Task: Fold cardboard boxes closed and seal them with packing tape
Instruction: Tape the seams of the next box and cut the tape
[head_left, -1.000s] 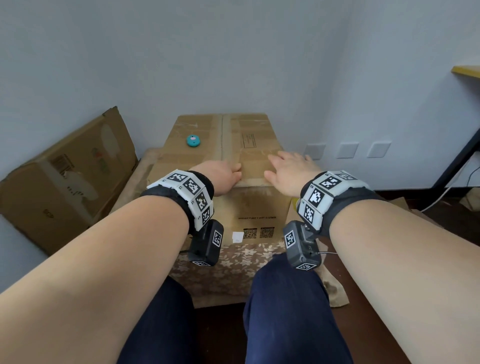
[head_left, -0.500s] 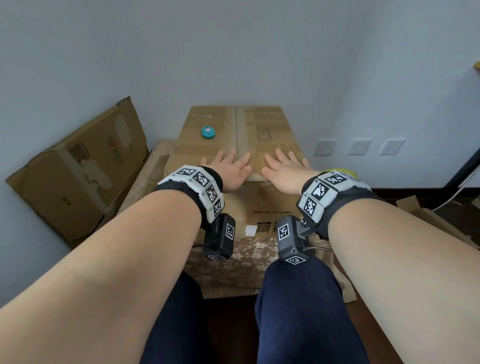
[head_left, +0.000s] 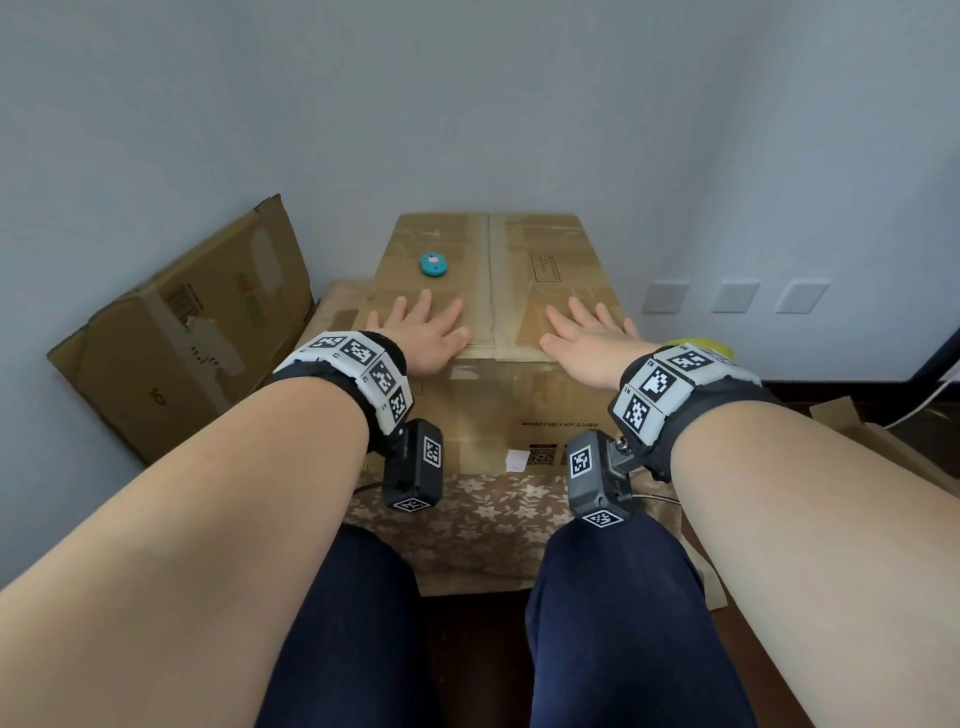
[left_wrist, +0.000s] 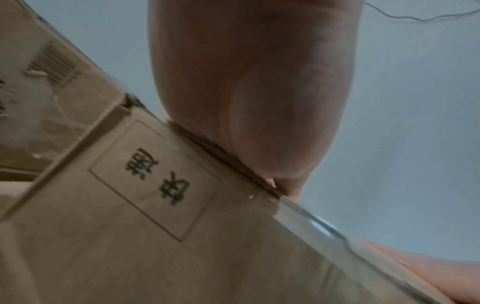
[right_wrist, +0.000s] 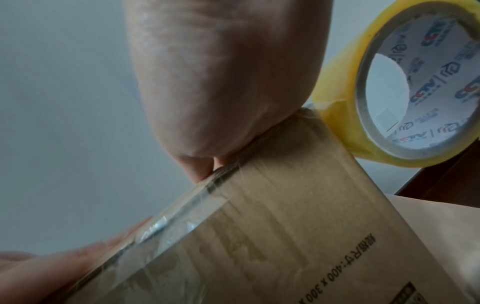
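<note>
A closed brown cardboard box (head_left: 488, 415) stands in front of my knees, its top flaps meeting along a taped centre seam (head_left: 489, 270). My left hand (head_left: 423, 332) lies flat, fingers spread, on the left flap near the front edge. On the right flap my right hand (head_left: 589, 335) lies flat the same way. Clear tape (right_wrist: 166, 222) runs over the front edge between the hands. A yellow roll of packing tape (right_wrist: 405, 86) sits at the box's right front corner, just behind my right wrist (head_left: 696, 347). In the wrist views each palm presses the box's top edge (left_wrist: 233, 164).
A small teal object (head_left: 434, 264) lies on the left flap beyond my left hand. A flattened cardboard box (head_left: 187, 332) leans on the wall at left. The box stands on a floral cloth (head_left: 467, 519). More cardboard (head_left: 857, 431) lies on the floor at right.
Both hands have gone from close together at the seam, left one curled, to flat and spread, sliding apart along the front of the flaps. The head view has tilted slightly.
</note>
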